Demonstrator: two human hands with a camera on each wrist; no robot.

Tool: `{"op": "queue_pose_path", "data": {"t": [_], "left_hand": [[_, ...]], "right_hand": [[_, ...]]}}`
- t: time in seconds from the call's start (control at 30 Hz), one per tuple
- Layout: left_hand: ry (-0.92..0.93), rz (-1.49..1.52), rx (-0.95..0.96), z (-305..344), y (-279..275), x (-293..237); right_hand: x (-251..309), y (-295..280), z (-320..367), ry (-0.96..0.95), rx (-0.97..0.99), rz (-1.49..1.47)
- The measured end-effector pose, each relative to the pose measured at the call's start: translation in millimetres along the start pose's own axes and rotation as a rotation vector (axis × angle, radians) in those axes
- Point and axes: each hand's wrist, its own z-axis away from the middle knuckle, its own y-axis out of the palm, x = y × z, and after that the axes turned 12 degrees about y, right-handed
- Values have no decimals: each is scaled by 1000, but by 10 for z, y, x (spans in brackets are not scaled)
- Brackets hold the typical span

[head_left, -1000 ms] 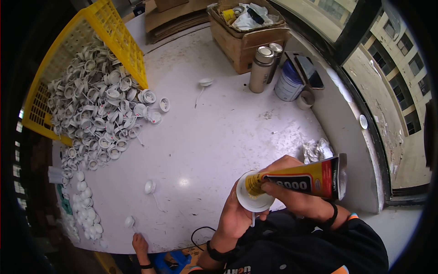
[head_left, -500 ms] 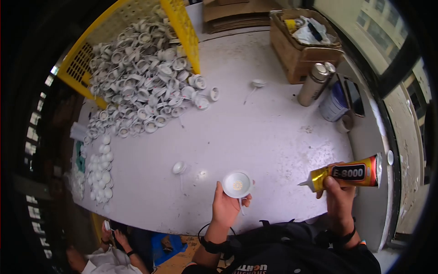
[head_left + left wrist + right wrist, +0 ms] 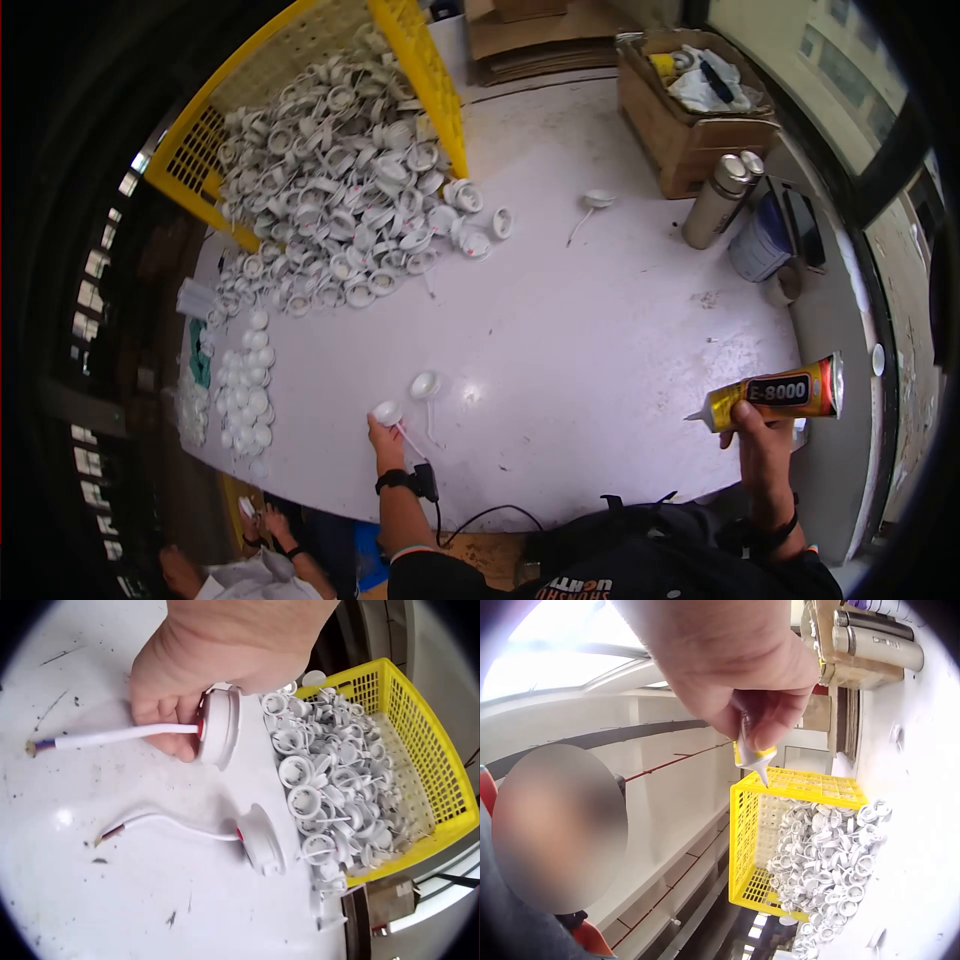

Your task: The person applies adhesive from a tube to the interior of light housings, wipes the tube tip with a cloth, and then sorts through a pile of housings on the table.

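At the table's front left, my left hand (image 3: 388,448) grips a small round white downlight (image 3: 387,412). Its fingers curl against the back of the downlight in the left wrist view, where the white cable (image 3: 112,736) sticks out toward the left. A second downlight (image 3: 424,385) lies right beside it, its thinner cable (image 3: 165,819) trailing on the table. Over at the front right, my right hand (image 3: 765,450) holds a yellow and black E-8000 glue tube (image 3: 778,393) above the table. The tube's nozzle (image 3: 759,768) is bare and points away from the hand.
A tipped yellow crate (image 3: 435,90) spills a heap of downlights (image 3: 340,190). White domed pieces (image 3: 245,390) sit in rows at left. One downlight (image 3: 598,199) lies farther back. Flasks (image 3: 715,205), a bucket (image 3: 760,245) and a carton (image 3: 690,140) line the right. Another person's hands (image 3: 270,525) show lower left.
The glue tube has come away from the downlight and moved right with my right hand. My left hand has carried the downlight left, beside the other one. The head view has shifted too.
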Motion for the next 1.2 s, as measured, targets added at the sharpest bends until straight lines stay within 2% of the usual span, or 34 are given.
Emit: {"op": "queue_pose_path", "data": {"t": [0.03,0.1,0.17,0.2,0.27,0.33,0.43,0.47,0.53,0.67,0.73,0.77,0.8,0.83,0.87,0.93,0.97,1.03,1.13,1.17,1.2], "left_hand": [[0,19,-42,-155,-12,54],[158,-192,-127,-244,48,31],[383,-739,-413,394,488,-463],[394,-736,-401,381,642,-471],[1044,-580,-260,356,880,-492],[1114,-434,56,739,1494,-649],[728,-314,662,1362,2480,-710],[637,-329,789,1483,2810,-627],[641,-354,915,1633,3484,-420],[915,-434,797,1418,4766,137],[790,-726,656,1473,5193,182],[779,-737,657,1503,5311,222],[751,-943,594,1548,5420,250],[719,-1146,527,1596,5471,276],[713,-1152,536,1645,5446,301],[942,-1327,637,1704,5246,324],[931,-1336,618,1722,5114,348],[961,-1344,832,1805,4820,404],[627,-1135,1096,1908,4239,512],[478,-1001,1168,1973,4035,566],[228,-785,1188,2138,3812,475]], "right_hand": [[39,22,-8,21,-7,-33],[75,-12,-58,54,7,-44],[96,-51,-116,64,-15,-46],[80,-94,-160,63,-15,-71],[33,-179,-266,62,-16,-106],[-3,-275,-385,91,-30,-137],[-56,-412,-568,113,-21,-155],[-74,-441,-632,127,-43,-156],[-88,-493,-751,157,-88,-166],[-106,-642,-986,182,-141,-160],[-156,-721,-1084,182,-168,-167],[-167,-736,-1116,195,-171,-165],[-172,-740,-1139,190,-217,-165],[-178,-751,-1152,184,-264,-165],[-192,-769,-1167,190,-272,-163],[-202,-788,-1181,218,-279,-216],[-184,-777,-1169,231,-262,-212],[-153,-726,-1139,184,-236,-188],[-100,-675,-1008,137,-150,-156],[-86,-669,-945,125,-135,-154],[-73,-639,-881,98,-134,-192]]}}
